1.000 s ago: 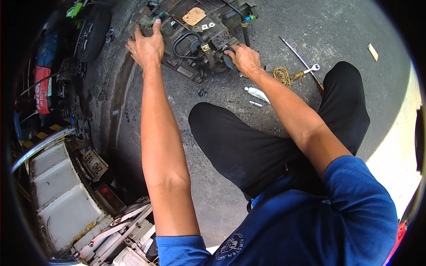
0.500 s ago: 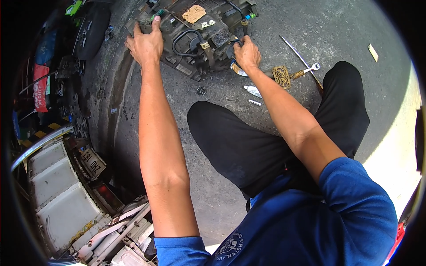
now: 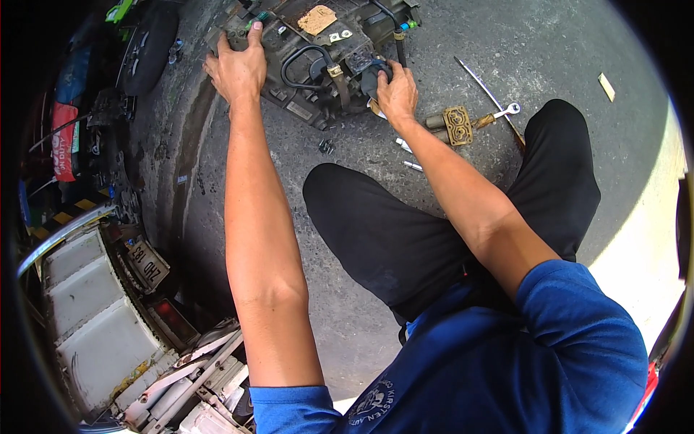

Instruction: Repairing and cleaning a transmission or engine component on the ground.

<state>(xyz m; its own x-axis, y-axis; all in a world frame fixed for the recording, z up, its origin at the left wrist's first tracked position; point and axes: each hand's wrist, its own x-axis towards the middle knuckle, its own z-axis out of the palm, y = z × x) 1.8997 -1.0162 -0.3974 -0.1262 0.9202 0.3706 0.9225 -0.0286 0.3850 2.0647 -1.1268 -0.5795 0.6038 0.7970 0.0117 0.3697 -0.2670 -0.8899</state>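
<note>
A grimy dark mechanical assembly [image 3: 303,101] with looped black hoses [image 3: 289,65] lies on the floor. My left hand [image 3: 237,69] rests on its left edge, fingers spread. My right hand [image 3: 396,94] has fingers closed around a dark part [image 3: 374,76] at the assembly's right side, its exact shape partly hidden. A tan cardboard scrap [image 3: 316,20] and a small pale plate [image 3: 340,35] sit on top. Right of my hand lie a brass-coloured patterned metal part [image 3: 460,124], a ring-ended wrench [image 3: 512,108] and a long thin rod [image 3: 477,79].
A pale tube [image 3: 403,143], a small metal cylinder [image 3: 413,166] and small dark pieces [image 3: 327,147] lie near my knee [image 3: 340,195]. White vehicle bodywork [image 3: 94,325] is at lower left; a tyre [image 3: 152,54] and dark clutter line the left. A wood strip [image 3: 606,87] lies far right.
My right hand has moved slightly up and turned more upright, with the dark part shifting in its grip. My left hand stays on the assembly's edge.
</note>
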